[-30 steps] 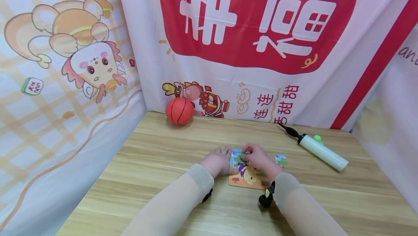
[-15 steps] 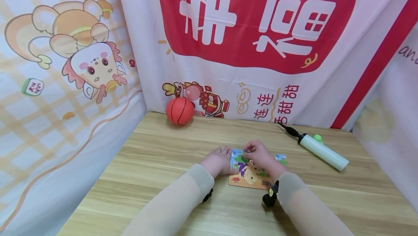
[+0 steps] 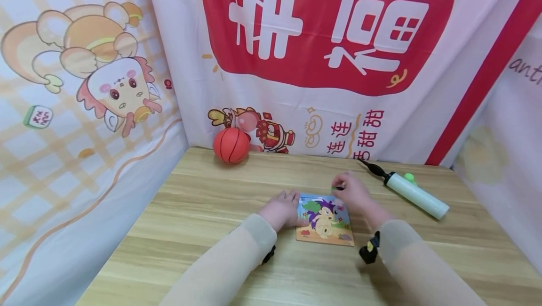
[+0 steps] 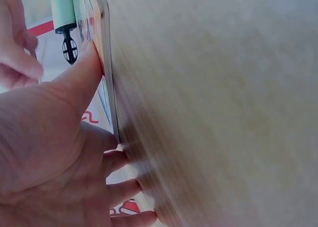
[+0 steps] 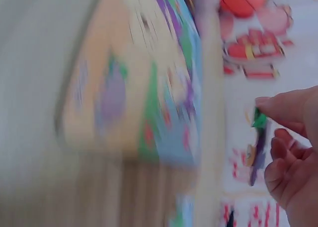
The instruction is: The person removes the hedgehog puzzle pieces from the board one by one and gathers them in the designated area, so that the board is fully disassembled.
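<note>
Puzzle board (image 3: 323,228) lies flat on the bench (image 3: 190,249), in front of the person, and that is where I have it on the head feed. The left grip (image 3: 281,209) holds nothing; I see its thumb laid over the board's edge and its fingers extended. The right grip (image 3: 350,192) pinches a small puzzle piece (image 5: 260,120), green and purple, in the air just past the board's far edge.

Writing, as I read it: the red panel (image 3: 313,73) on the back cloth (image 3: 288,96) carries 幸福 in big white characters; smaller red ones below include 连连 and 甜甜. On the right cloth (image 3: 499,122) I get "ant" before the frame cuts the word. The left cloth's (image 3: 38,160) top line is cut off for me.

The bench has a pale wood grain. Cloths surround it on three sides. Against the back sits a red ball (image 3: 231,145); to the right, a pump (image 3: 417,195) lies beside something green (image 3: 410,177).
</note>
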`<control>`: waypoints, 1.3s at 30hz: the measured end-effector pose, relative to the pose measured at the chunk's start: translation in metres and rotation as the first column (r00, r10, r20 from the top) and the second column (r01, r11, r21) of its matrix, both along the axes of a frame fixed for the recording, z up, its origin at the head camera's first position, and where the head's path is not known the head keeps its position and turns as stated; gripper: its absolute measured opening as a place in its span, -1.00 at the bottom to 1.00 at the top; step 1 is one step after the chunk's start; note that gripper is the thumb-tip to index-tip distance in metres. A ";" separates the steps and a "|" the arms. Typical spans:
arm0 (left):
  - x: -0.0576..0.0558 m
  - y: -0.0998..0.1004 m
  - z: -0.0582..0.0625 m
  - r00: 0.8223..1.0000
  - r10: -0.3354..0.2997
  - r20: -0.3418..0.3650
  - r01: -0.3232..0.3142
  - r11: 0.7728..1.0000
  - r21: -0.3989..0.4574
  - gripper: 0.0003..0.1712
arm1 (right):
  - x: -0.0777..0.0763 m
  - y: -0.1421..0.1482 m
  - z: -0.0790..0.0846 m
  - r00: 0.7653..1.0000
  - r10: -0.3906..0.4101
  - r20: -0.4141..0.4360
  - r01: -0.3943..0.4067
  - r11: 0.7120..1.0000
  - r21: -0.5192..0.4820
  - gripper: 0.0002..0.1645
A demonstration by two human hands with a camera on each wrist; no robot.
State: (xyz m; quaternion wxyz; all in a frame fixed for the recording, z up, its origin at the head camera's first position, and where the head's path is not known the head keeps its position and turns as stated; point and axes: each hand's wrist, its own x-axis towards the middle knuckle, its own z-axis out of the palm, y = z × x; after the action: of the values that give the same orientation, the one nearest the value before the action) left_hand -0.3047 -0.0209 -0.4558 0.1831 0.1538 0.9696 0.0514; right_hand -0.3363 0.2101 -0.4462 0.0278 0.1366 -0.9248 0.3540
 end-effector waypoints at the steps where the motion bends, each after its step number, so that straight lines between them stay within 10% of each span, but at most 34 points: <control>1: 0.001 0.000 0.001 1.000 -0.001 -0.002 0.001 1.000 0.005 0.12 | 0.001 0.011 0.003 1.000 -0.001 -0.012 0.001 1.000 0.019 -0.86; 16: 0.001 0.000 0.000 1.000 0.005 -0.004 -0.005 1.000 0.001 0.12 | 0.012 0.140 -0.024 0.974 -0.105 0.201 0.073 0.984 0.161 -0.87; 30: 0.002 0.000 0.001 1.000 -0.007 -0.007 0.007 1.000 0.030 0.11 | 0.015 0.142 -0.035 0.980 -0.098 0.174 0.071 0.986 0.151 -0.88; 39: 0.003 -0.001 0.001 1.000 0.004 0.002 -0.004 0.999 0.053 0.12 | 0.017 0.084 -0.017 0.991 -0.050 0.121 0.038 0.994 0.102 -0.75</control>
State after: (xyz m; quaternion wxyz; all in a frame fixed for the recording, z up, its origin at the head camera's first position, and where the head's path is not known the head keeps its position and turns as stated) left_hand -0.3020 -0.0219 -0.4546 0.1799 0.1564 0.9681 0.0774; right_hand -0.3190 0.2939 -0.4632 -0.0285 0.0953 -0.9440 0.3145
